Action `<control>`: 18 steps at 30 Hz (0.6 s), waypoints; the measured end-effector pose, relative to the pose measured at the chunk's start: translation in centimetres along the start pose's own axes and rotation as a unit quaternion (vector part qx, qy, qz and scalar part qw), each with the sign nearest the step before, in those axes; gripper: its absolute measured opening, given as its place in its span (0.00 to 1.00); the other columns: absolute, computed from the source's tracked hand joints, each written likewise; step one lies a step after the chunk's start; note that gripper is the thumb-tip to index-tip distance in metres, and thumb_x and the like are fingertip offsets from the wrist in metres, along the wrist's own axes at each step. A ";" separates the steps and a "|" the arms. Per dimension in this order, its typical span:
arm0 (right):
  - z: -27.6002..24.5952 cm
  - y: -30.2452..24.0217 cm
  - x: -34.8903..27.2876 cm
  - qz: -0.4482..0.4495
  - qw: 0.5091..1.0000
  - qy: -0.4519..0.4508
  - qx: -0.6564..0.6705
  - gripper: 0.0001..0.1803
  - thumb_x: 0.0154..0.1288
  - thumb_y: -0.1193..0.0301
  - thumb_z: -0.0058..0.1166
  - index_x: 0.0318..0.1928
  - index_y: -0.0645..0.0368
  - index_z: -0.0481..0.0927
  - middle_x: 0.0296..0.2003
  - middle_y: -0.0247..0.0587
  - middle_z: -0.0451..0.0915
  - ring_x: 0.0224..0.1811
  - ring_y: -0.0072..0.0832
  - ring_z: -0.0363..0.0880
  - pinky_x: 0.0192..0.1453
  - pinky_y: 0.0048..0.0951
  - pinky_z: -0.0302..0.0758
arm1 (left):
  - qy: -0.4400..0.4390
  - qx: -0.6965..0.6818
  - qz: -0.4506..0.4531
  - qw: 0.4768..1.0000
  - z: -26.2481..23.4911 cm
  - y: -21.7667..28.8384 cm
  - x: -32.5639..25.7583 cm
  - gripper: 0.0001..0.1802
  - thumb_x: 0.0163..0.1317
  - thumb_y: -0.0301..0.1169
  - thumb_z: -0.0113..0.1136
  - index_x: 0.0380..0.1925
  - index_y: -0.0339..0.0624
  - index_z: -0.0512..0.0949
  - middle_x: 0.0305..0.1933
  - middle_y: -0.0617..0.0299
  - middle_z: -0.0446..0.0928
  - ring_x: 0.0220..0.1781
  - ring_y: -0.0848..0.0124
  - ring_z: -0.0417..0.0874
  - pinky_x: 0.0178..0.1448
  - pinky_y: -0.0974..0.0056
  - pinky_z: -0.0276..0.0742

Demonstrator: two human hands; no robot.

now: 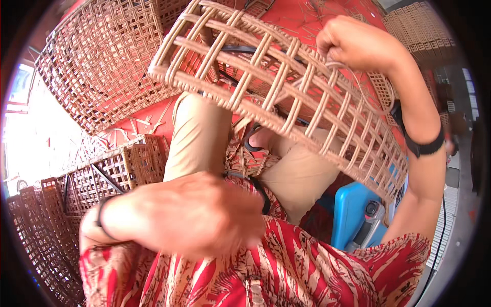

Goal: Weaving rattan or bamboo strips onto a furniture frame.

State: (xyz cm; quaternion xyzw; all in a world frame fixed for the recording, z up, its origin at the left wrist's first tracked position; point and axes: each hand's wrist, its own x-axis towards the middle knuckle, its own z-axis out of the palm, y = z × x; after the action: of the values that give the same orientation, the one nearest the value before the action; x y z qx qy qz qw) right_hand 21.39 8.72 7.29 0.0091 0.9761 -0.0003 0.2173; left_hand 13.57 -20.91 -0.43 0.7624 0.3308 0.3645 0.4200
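One woven cane basket (295,110) was tilted above tan trousers (197,138) and red floor (162,109). Right hand (355,46) was by the basket's upper edge, fingers curled in together; could not tell what, if anything, they clamped. Left hand (199,215) was blurred in front of the patterned shirt (307,266), apart from the basket; finger state could not be told. Larger woven piece (102,56) stood upper left.

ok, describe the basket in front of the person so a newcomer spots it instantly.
Find the person's tan trouser legs. Slanting across the view in front of them, upper left to lower right, is the brown woven basket, with the right hand by its upper edge. Its open grid of paired strands is much wider than the denser basket at upper left.
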 end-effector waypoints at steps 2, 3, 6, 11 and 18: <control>-0.3 1.6 1.1 0.052 0.997 -0.051 0.036 0.10 0.46 0.78 0.56 0.32 0.66 0.82 0.22 0.48 0.80 0.25 0.34 0.80 0.29 0.35 0.76 | 0.150 -0.014 0.007 0.989 3.2 -4.4 1.6 0.09 0.63 0.30 0.61 0.37 0.34 0.78 0.35 0.53 0.79 0.39 0.62 0.81 0.44 0.61 0.81; -0.4 2.3 1.7 0.107 0.989 -0.076 0.064 0.10 0.47 0.78 0.56 0.33 0.66 0.83 0.22 0.44 0.81 0.24 0.29 0.80 0.27 0.33 0.76 | 0.212 -0.020 -0.022 0.977 4.2 -7.0 2.9 0.11 0.64 0.30 0.59 0.42 0.34 0.77 0.37 0.53 0.79 0.41 0.62 0.81 0.47 0.62 0.79; -1.1 3.9 3.4 0.117 0.983 -0.122 0.076 0.10 0.50 0.77 0.58 0.36 0.57 0.87 0.25 0.39 0.85 0.25 0.28 0.79 0.29 0.32 0.76 | 0.315 -0.261 -0.135 0.902 4.9 -13.0 7.4 0.16 0.69 0.31 0.53 0.52 0.34 0.73 0.47 0.57 0.77 0.48 0.67 0.77 0.52 0.63 0.76; -1.9 5.0 6.3 0.148 0.979 -0.126 0.068 0.13 0.49 0.78 0.58 0.38 0.58 0.87 0.28 0.39 0.85 0.28 0.27 0.81 0.30 0.31 0.78 | 0.508 -0.333 -0.030 0.794 2.7 -17.1 13.8 0.18 0.69 0.31 0.50 0.56 0.35 0.72 0.48 0.59 0.76 0.50 0.70 0.76 0.51 0.64 0.76; -2.5 5.1 7.8 0.160 0.977 -0.127 0.061 0.14 0.49 0.75 0.61 0.39 0.58 0.86 0.27 0.38 0.84 0.27 0.26 0.81 0.29 0.29 0.78 | 0.578 0.017 -0.023 0.815 0.2 -19.8 14.3 0.20 0.63 0.31 0.55 0.55 0.41 0.75 0.53 0.50 0.76 0.54 0.57 0.78 0.53 0.56 0.77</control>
State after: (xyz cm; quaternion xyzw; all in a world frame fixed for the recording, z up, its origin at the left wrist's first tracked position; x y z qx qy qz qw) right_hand 13.37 13.93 6.22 0.1784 0.9246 -0.0258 0.3357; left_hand 17.18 -0.93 -14.04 0.4101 0.5366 0.7227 0.1468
